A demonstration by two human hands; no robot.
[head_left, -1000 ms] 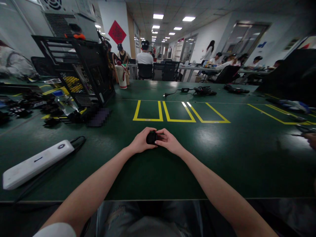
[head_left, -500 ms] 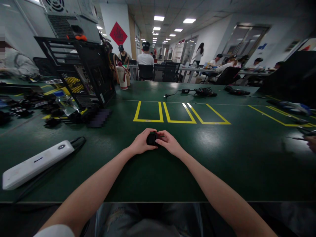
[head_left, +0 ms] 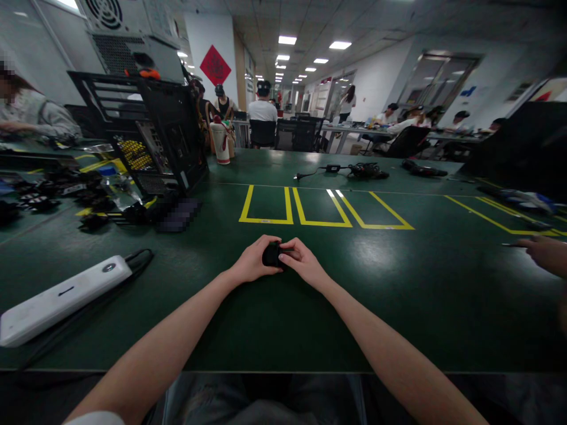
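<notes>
Both of my hands meet over the green table (head_left: 398,295) a little in front of me. My left hand (head_left: 253,261) is curled round a small black object (head_left: 270,255) from the left. My right hand (head_left: 302,262) pinches the same object from the right with thumb and fingers. The object is small, dark and rounded; most of it is hidden by my fingers, and I cannot make out what it is. Just beyond my hands lie three yellow taped rectangles (head_left: 322,208) on the table.
A white power strip (head_left: 62,298) with a black cable lies at the near left. An open black computer case (head_left: 153,133) and scattered dark parts stand at the far left. A black adapter with cables (head_left: 354,170) lies farther back. Another person's hand (head_left: 546,254) reaches in at the right edge. Seated people work behind.
My hands have stayed together on the black object with only slight finger shifts. The view has tilted a little. The other person's hand at the right has come further into view.
</notes>
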